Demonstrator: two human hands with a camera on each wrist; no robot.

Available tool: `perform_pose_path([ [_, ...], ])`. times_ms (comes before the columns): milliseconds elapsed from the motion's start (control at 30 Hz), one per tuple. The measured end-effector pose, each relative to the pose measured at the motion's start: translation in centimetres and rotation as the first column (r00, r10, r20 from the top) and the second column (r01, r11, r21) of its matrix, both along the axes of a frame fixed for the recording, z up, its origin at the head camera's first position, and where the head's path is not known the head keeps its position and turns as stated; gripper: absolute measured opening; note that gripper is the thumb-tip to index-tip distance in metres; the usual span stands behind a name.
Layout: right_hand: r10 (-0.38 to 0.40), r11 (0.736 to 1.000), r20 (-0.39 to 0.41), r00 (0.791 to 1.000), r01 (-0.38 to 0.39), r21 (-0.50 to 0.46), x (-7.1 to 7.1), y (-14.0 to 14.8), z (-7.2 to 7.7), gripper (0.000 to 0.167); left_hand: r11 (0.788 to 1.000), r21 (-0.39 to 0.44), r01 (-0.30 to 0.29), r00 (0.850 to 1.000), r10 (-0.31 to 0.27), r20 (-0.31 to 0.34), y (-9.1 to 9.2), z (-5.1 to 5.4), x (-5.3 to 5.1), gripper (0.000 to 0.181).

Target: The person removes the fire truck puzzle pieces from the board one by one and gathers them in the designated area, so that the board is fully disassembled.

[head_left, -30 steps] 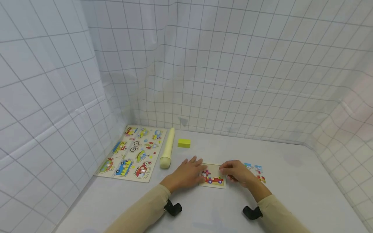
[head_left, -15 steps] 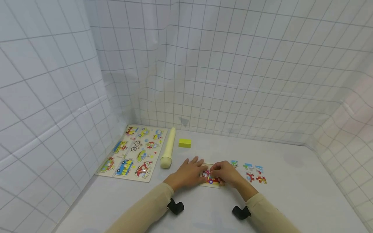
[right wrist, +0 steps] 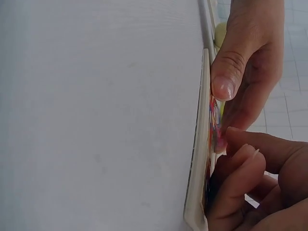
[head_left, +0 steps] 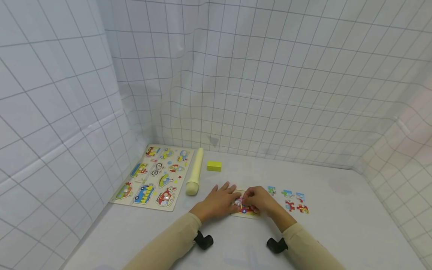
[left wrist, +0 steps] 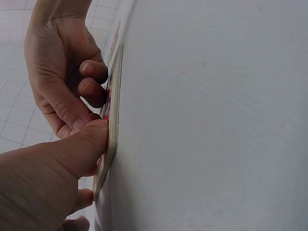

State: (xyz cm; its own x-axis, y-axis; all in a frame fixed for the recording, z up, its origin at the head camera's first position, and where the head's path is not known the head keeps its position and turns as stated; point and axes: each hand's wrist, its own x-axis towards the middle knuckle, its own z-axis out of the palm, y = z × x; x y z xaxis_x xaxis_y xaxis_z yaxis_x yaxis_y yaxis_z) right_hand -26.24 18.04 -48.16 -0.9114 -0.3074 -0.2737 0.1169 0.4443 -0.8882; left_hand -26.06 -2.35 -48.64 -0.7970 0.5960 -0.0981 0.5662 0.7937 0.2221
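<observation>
A small wooden jigsaw board [head_left: 245,215] with a red vehicle picture lies flat on the table between the hands. My left hand [head_left: 217,201] rests over its left side with fingers spread; its thumb [left wrist: 89,144] presses on the board's face. From the right, my right hand [head_left: 263,202] reaches over the board and pinches a small pinkish jigsaw piece [right wrist: 221,143] between thumb and forefinger, close to the board's surface. Fingers hide most of that piece and part of the picture. Several loose jigsaw pieces [head_left: 289,205] lie just right of the right hand.
A large wooden vehicle puzzle board [head_left: 153,180] lies at the left. Beside it are a pale yellow rod with a rounded end [head_left: 194,174] and a yellow block [head_left: 214,166]. White gridded curtains [head_left: 263,93] stand behind and at both sides.
My right hand has moved left from the board's right edge to over its middle, uncovering the loose pieces. It then shifts only slightly. My left hand stays almost in place.
</observation>
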Motion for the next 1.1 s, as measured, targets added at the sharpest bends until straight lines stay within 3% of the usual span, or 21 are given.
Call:
perform_pose_path([
  [167, -0.002, 1.0, -0.002, 1.0, 0.002, -0.018, 0.04, 0.17, -0.06, 0.006, 1.0, -0.005, -0.012, 1.0, 0.012, 0.013, 0.11, -0.04, 0.01, 0.059],
  [367, -0.01, 0.995, -0.084, 0.996, 0.019, 0.103, 0.15, 0.08, -0.09, 0.003, 1.0, -0.009, -0.01, 1.0, 0.01, 0.003, 0.18, 0.07, 0.04, 0.059],
  [467, 0.004, 0.994, -0.093, 0.996, 0.006, 0.113, 0.2, 0.04, -0.08, 0.004, 1.0, -0.014, -0.017, 1.0, 0.017, -0.001, 0.19, 0.14, 0.1, 0.059],
  [700, -0.001, 1.0, -0.016, 1.0, 0.001, 0.023, 0.17, 0.04, 0.26, 0.008, 0.999, -0.013, -0.03, 1.0, 0.03, -0.007, 0.15, 0.04, 0.07, 0.062],
  [1100, -0.017, 0.998, 0.01, 1.0, 0.018, -0.068, 0.06, 0.33, 0.2, 0.012, 0.999, 0.001, -0.04, 0.999, 0.04, 0.019, 0.15, -0.12, -0.13, 0.064],
])
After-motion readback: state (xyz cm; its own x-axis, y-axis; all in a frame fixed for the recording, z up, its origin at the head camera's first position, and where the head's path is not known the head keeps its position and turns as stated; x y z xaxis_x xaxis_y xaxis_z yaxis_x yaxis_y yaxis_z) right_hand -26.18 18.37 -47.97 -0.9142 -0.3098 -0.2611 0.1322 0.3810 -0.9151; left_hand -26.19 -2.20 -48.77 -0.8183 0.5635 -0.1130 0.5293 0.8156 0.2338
